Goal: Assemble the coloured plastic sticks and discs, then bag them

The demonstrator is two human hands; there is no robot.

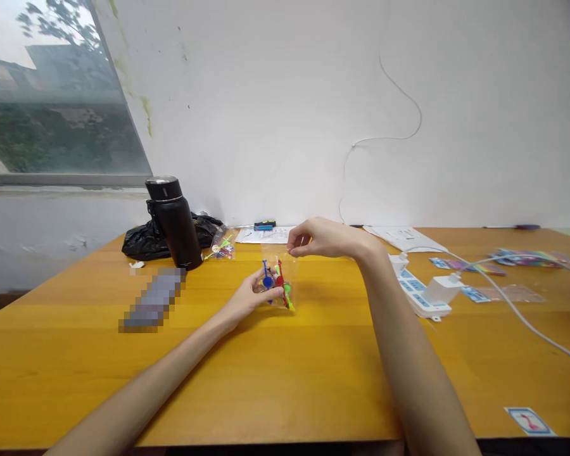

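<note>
Above the middle of the table, my left hand (256, 290) is closed around the lower part of a clear plastic bag (291, 269). Inside the bag are small coloured plastic parts: a blue piece (267, 282), a red piece (280, 278) and a green one (287, 292). My right hand (316, 237) is bent over from above, its thumb and finger pinched at the bag's upper right corner. The bag hangs upright between both hands.
A black bottle (173, 221) stands at the left before a black plastic bag (140, 242). Another bag of coloured parts (222, 246) lies behind. A white power strip (420, 294) with cables sits right of my right forearm. A card (529, 421) lies at the front right.
</note>
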